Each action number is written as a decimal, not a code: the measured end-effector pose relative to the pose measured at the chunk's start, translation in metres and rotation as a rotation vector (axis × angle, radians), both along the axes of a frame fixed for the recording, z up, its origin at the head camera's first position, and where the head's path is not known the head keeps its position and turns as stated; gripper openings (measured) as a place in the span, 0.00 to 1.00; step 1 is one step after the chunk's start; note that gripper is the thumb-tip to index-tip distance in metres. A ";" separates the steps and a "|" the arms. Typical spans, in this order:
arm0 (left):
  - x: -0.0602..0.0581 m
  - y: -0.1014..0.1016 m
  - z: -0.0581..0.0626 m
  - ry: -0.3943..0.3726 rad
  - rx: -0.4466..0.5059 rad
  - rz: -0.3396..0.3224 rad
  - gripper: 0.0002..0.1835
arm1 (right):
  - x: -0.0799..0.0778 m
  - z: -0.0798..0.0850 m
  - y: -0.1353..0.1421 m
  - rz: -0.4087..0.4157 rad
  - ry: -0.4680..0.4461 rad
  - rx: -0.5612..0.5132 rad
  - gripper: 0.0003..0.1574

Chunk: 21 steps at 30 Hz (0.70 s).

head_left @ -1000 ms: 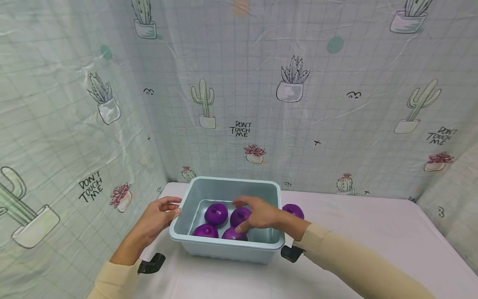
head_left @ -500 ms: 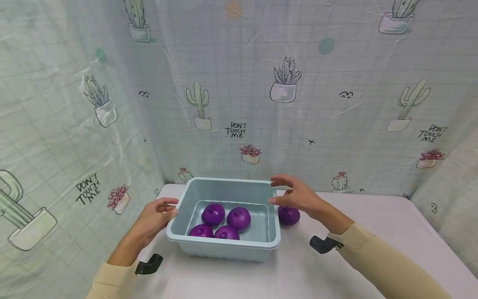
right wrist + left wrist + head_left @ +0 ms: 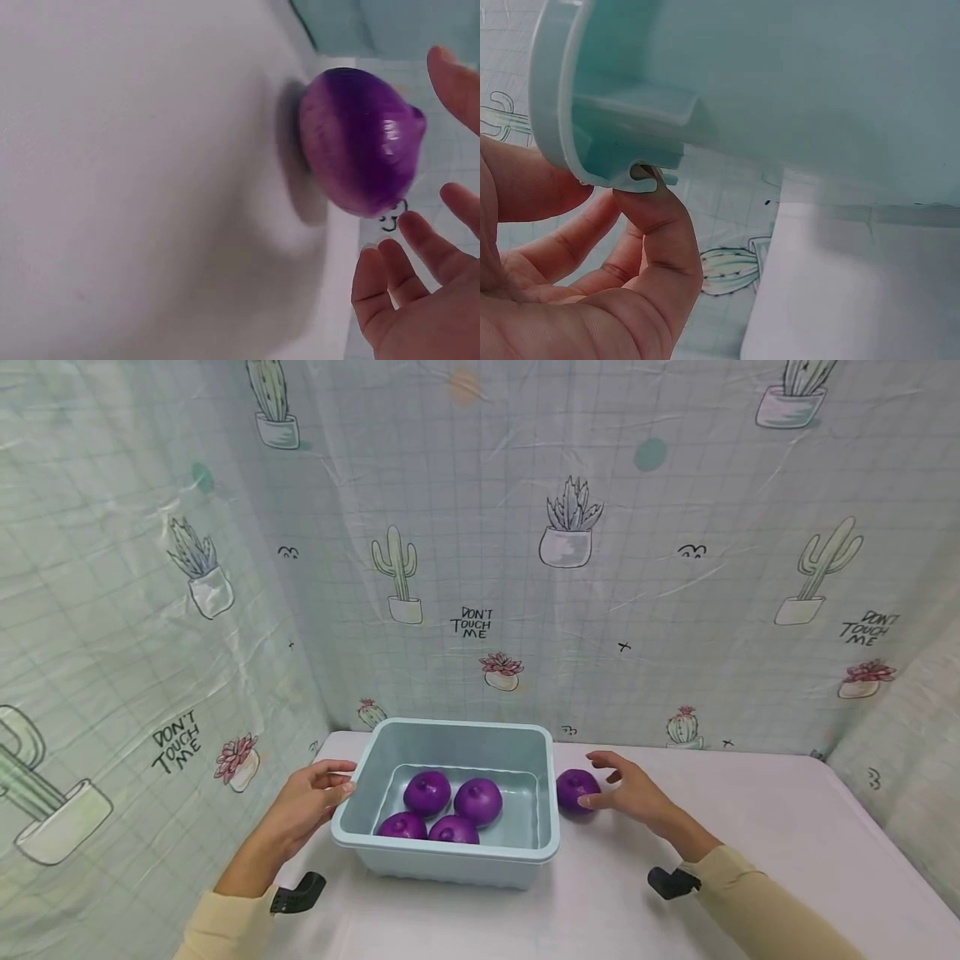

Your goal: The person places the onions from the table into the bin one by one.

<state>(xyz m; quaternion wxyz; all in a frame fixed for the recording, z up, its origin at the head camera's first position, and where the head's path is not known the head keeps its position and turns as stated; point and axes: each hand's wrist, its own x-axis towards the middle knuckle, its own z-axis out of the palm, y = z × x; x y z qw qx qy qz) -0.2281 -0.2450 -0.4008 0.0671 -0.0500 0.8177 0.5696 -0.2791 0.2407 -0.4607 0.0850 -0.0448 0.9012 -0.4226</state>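
Observation:
A light blue plastic bin [image 3: 450, 865] stands on the table with several round purple onions [image 3: 478, 800] on its floor. My left hand [image 3: 306, 802] pinches the bin's left rim [image 3: 561, 90] between thumb and index finger. Outside the bin, against its right side in the head view, sits another purple onion [image 3: 574, 787]; its small knob shows in the right wrist view. Spread around this onion's right side, my right hand [image 3: 637, 795] has its fingers apart and nothing in its grasp. In the right wrist view, the fingertips [image 3: 411, 222] come close to the onion's surface.
The white tabletop [image 3: 750, 827] stretches right of the bin. A cactus-print curtain [image 3: 480, 527] hangs close behind the table and along its left side. A black wrist mount [image 3: 673, 882] sticks out below my right sleeve.
My right hand has left the inside of the bin, passed over its right rim and come down beside the outer onion. The left hand keeps its place on the rim.

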 end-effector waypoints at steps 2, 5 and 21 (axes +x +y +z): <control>0.001 0.001 0.001 0.000 -0.003 0.009 0.22 | -0.002 -0.008 -0.002 0.013 -0.013 0.005 0.58; 0.001 0.002 0.001 -0.002 -0.005 0.022 0.22 | -0.003 -0.018 -0.004 0.033 -0.011 0.018 0.61; 0.001 0.005 -0.001 -0.002 -0.045 0.040 0.21 | -0.001 -0.044 -0.001 -0.016 0.121 0.101 0.58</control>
